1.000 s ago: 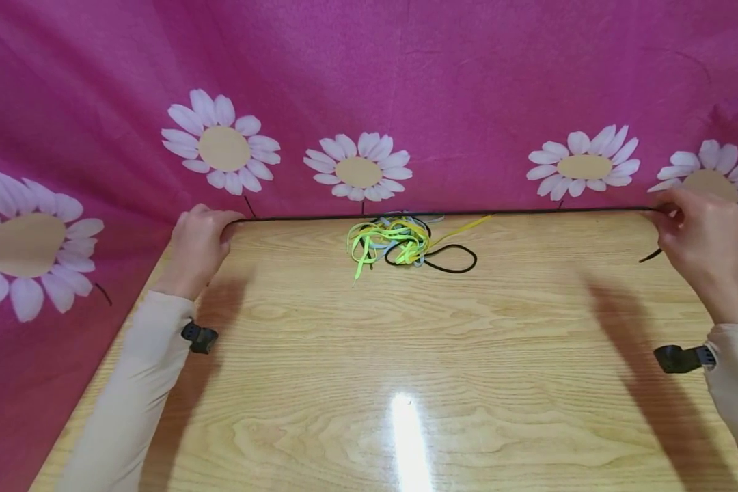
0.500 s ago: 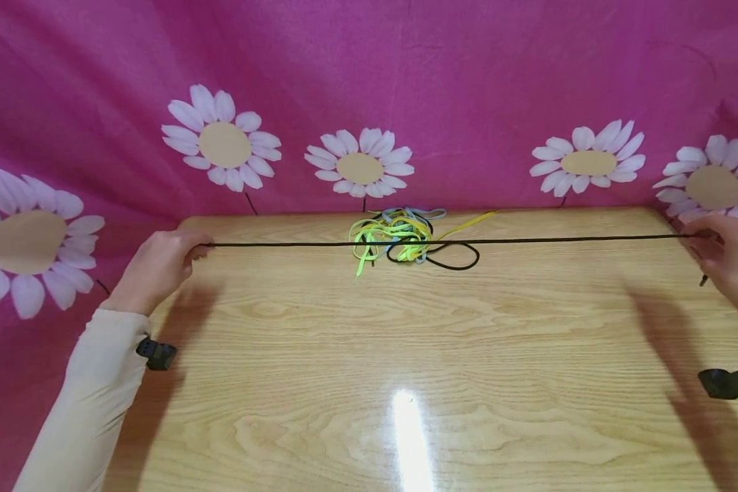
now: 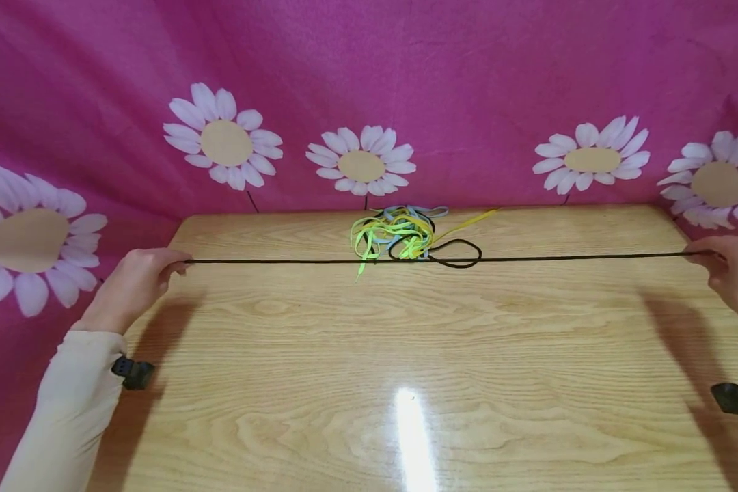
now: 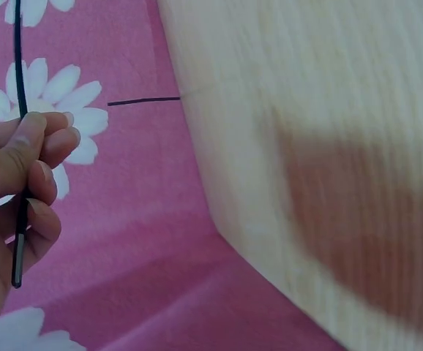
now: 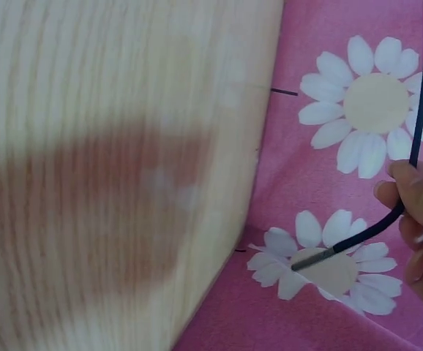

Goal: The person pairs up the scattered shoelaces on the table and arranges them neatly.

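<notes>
A black shoelace [image 3: 320, 262] is stretched straight and nearly level across the head view, held above the table. My left hand [image 3: 137, 281] pinches it close to one end; in the left wrist view the lace's tipped end [image 4: 18, 259] runs down past my curled fingers. At the far right my right hand [image 3: 734, 273] pinches the other end between thumb and forefinger. The right wrist view shows that end's grey tip [image 5: 314, 259] sticking out beyond the hand [image 5: 420, 212]. Behind the taut lace lies a tangled pile of laces [image 3: 400, 232] in neon green, yellow, light blue and black.
The wood-grain table [image 3: 369, 342] stretches toward me, with a bright light reflection near its front. A pink cloth [image 3: 467, 82] printed with white daisies hangs behind and at the sides. One black loop [image 3: 458, 265] and a yellow lace end [image 3: 482, 217] stick out from the pile.
Both hands have moved apart and toward me, still pinching the black shoelace. The lace has come down in view, from behind the pile to across its front. The pile has stayed put.
</notes>
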### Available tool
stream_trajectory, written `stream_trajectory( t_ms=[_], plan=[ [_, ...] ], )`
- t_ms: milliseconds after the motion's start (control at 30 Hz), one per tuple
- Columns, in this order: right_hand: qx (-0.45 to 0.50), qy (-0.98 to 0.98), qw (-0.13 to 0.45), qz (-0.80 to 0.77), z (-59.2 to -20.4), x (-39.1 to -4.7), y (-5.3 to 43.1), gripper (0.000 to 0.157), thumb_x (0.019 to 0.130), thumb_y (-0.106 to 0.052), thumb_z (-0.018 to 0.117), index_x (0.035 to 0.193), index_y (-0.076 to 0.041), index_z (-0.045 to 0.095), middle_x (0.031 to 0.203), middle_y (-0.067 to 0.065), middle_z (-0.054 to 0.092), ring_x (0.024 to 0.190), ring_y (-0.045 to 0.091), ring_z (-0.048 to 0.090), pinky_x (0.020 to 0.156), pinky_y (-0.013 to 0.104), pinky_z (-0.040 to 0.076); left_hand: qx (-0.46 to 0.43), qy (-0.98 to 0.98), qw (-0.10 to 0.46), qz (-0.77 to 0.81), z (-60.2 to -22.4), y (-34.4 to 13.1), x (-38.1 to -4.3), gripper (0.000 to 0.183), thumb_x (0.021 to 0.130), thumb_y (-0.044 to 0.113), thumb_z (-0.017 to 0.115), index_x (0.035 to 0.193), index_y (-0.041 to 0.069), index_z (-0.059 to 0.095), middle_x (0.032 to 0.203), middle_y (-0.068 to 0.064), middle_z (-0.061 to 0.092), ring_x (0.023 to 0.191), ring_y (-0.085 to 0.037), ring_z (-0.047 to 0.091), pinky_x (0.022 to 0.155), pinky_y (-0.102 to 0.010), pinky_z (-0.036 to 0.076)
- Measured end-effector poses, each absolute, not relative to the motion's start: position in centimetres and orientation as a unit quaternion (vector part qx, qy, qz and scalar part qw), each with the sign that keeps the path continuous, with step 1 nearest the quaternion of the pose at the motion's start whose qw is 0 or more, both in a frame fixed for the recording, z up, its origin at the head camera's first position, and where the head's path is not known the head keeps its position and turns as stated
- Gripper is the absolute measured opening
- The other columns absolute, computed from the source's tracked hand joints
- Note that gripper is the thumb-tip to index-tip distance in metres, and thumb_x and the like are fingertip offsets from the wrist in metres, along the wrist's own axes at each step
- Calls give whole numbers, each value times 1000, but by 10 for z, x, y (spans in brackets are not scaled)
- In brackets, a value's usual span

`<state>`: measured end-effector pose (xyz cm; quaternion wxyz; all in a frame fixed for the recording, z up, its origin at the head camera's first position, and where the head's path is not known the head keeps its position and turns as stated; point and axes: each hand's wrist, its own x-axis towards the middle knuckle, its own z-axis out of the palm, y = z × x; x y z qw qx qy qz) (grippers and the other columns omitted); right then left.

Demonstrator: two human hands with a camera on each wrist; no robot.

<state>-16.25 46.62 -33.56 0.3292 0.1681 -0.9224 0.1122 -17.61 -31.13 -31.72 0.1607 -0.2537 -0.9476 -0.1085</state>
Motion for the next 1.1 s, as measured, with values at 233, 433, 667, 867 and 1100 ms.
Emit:
stream_trajectory(
  t_ms=[233,433,667,867,1100],
  plan=[
    [167,-926,315,122,-343,-163,472,27,58,33,66,68,7,63,56,-28,49,53,-17,24,41,18,21,-256,-946,148,-131,-330,-317,-172,35,71,-24,59,98,-3,66,75,-8,67,68,-25,61,64,-46,50],
    [160,-934,300,110,-349,-159,476,25,61,31,67,71,8,64,48,-9,53,48,-9,22,43,20,19,-244,-950,130,-145,-342,-315,-169,31,73,-19,68,93,2,59,75,-5,66,67,-20,58,61,-41,48],
    [138,-952,262,74,-357,-154,478,15,71,23,68,75,9,65,47,3,44,45,4,21,43,24,17,-245,-951,128,-141,-354,-313,-169,20,78,-13,70,84,5,62,71,-2,64,62,-19,57,60,-42,48],
    [134,-962,233,52,-364,-153,483,18,72,22,67,74,5,62,53,9,51,47,9,28,44,27,21,-228,-957,111,-138,-359,-308,-168,12,79,-7,71,82,3,65,74,-7,66,67,-25,61,67,-48,50],
    [144,-961,235,36,-372,-154,486,23,60,20,69,65,0,60,51,8,51,48,21,38,45,34,27,-230,-955,119,-147,-365,-303,-174,11,79,-5,73,78,4,66,72,-4,64,66,-20,58,64,-42,49]
  ],
)
